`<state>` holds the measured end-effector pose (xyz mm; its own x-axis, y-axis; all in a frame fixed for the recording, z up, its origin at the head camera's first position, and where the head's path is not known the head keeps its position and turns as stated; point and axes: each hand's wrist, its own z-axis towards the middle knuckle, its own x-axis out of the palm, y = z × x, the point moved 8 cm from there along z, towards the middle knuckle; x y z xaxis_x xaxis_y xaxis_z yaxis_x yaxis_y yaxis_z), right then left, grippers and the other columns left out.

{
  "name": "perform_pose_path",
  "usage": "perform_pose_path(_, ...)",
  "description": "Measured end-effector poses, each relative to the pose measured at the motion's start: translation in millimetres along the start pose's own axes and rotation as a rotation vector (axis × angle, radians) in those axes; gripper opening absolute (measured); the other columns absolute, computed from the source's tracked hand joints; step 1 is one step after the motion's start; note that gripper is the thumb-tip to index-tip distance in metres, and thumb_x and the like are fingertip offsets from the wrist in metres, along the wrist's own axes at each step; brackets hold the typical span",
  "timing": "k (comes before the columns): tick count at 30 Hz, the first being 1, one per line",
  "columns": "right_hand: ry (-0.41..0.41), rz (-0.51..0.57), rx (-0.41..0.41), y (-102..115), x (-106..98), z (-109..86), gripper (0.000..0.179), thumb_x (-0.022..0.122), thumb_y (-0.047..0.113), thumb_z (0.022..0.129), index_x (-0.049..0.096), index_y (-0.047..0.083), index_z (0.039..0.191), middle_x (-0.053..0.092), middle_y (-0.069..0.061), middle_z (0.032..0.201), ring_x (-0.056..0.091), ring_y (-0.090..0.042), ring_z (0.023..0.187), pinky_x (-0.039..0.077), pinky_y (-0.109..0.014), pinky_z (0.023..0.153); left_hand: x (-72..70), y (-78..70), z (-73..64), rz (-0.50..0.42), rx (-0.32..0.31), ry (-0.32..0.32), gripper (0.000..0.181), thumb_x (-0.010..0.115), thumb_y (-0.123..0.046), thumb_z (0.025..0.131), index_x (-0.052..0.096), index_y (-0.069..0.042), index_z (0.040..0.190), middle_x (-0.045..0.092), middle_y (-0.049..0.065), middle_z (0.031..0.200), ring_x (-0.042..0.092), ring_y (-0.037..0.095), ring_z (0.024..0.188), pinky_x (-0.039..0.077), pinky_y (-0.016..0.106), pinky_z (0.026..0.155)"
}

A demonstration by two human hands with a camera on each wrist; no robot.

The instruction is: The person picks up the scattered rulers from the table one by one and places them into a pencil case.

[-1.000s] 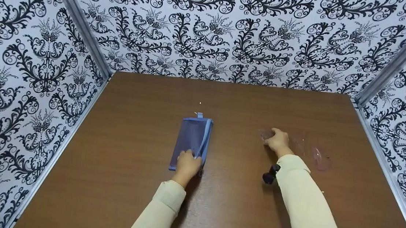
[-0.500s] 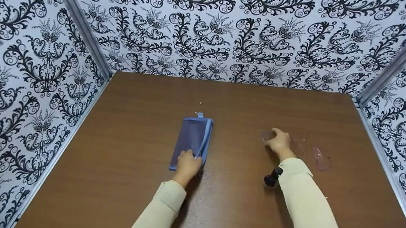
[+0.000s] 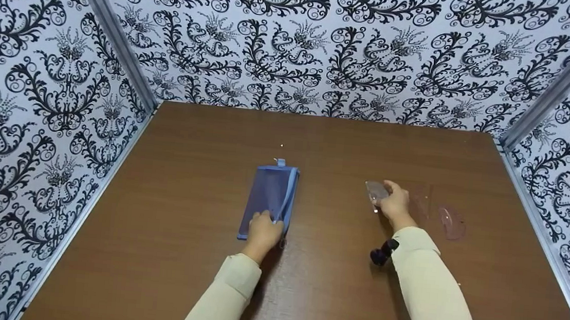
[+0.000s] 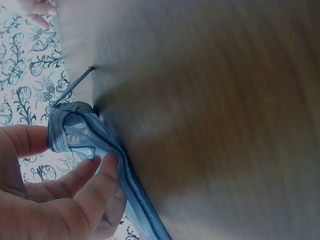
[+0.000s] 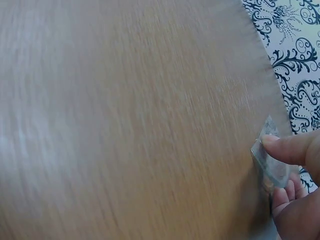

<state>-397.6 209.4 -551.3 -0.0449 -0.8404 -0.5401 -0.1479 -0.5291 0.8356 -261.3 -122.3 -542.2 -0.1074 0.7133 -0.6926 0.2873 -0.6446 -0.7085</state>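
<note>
A blue mesh zipper pouch (image 3: pixel 267 192) lies on the table, left of centre, its zip side to the right. My left hand (image 3: pixel 263 230) grips its near end; in the left wrist view the thumb and fingers (image 4: pixel 87 187) hold the pouch's mouth (image 4: pixel 75 127) apart. To the right, my right hand (image 3: pixel 394 203) pinches a clear plastic set square (image 3: pixel 376 191), tilted up off the table. Its pointed corner (image 5: pixel 270 127) shows in the right wrist view, thumb on one face and fingers behind. The palm hides the rest of it.
A clear pinkish protractor (image 3: pixel 452 223) lies right of my right hand. Another faint clear plastic shape (image 3: pixel 421 200) is between them, its outline hard to make out. The brown table (image 3: pixel 177 274) is bounded by patterned walls (image 3: pixel 295 42) at back and sides.
My right hand has tilted the set square up from the table; earlier it lay nearly flat and hard to see. The left hand and pouch have stayed put.
</note>
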Motion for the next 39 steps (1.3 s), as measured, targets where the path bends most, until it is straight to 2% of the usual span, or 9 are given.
perform_pose_path(3,0.007,0.069,0.012,-2,0,-0.9,0.07,0.062,-0.019,0.075,0.04,-0.008,0.141,0.044,-0.03,0.14,0.042,-0.04,0.129,0.039,-0.045,0.103,-0.1,0.1,-0.1,0.002,0.0,0.002,0.045,0.059,-0.021,0.087,0.058,0.009,0.122,0.054,0.028,0.122,0.051,0.044,0.114,0.042,0.051,0.096)
perform_pose_path(8,0.011,0.141,0.064,-7,1,-2.9,0.07,0.062,-0.017,0.079,0.037,-0.004,0.144,0.041,-0.028,0.138,0.04,-0.039,0.128,0.041,-0.043,0.099,-0.7,0.1,-0.7,-0.004,-0.003,-0.004,0.044,0.059,-0.02,0.086,0.059,0.008,0.12,0.054,0.027,0.119,0.051,0.044,0.112,0.042,0.052,0.095)
perform_pose_path(16,-0.013,0.241,0.114,-15,-1,-4.5,0.068,0.057,-0.017,0.08,0.038,-0.004,0.144,0.044,-0.028,0.136,0.045,-0.035,0.122,0.045,-0.032,0.09,-0.7,-0.3,-0.7,-0.005,-0.005,-0.009,0.043,0.059,-0.02,0.086,0.059,0.009,0.119,0.055,0.027,0.118,0.052,0.044,0.112,0.042,0.051,0.095)
perform_pose_path(20,-0.013,0.257,0.129,-16,-2,-4.4,0.065,0.057,-0.016,0.083,0.038,-0.004,0.144,0.046,-0.027,0.135,0.045,-0.031,0.121,0.045,-0.026,0.086,-0.5,-0.1,-0.3,-0.001,-0.003,-0.01,0.043,0.059,-0.02,0.087,0.059,0.009,0.119,0.055,0.027,0.118,0.052,0.044,0.112,0.042,0.052,0.096)
perform_pose_path(25,0.0,0.335,0.155,-17,-3,-5.8,0.063,0.057,-0.014,0.086,0.036,-0.004,0.145,0.045,-0.024,0.133,0.045,-0.03,0.122,0.045,-0.019,0.081,-0.7,-0.1,0.1,-0.003,-0.005,-0.008,0.042,0.06,-0.019,0.087,0.059,0.009,0.119,0.055,0.027,0.117,0.052,0.044,0.112,0.042,0.052,0.096)
perform_pose_path(30,0.025,0.401,0.18,-17,-4,-9.7,0.062,0.054,-0.01,0.09,0.034,0.0,0.147,0.045,-0.021,0.133,0.044,-0.03,0.125,0.047,-0.02,0.08,-1.9,-1.4,-1.4,0.004,0.013,-0.016,0.043,0.06,-0.019,0.086,0.059,0.01,0.118,0.055,0.028,0.118,0.052,0.045,0.112,0.043,0.052,0.095)
perform_pose_path(39,-0.006,0.486,0.19,-15,-5,-12.1,0.06,0.058,-0.011,0.088,0.039,-0.001,0.144,0.053,-0.009,0.109,0.052,-0.016,0.101,0.045,-0.014,0.07,-2.8,-3.0,-2.7,0.001,0.025,-0.02,0.043,0.06,-0.018,0.086,0.058,0.01,0.12,0.055,0.029,0.119,0.052,0.045,0.112,0.043,0.053,0.094)
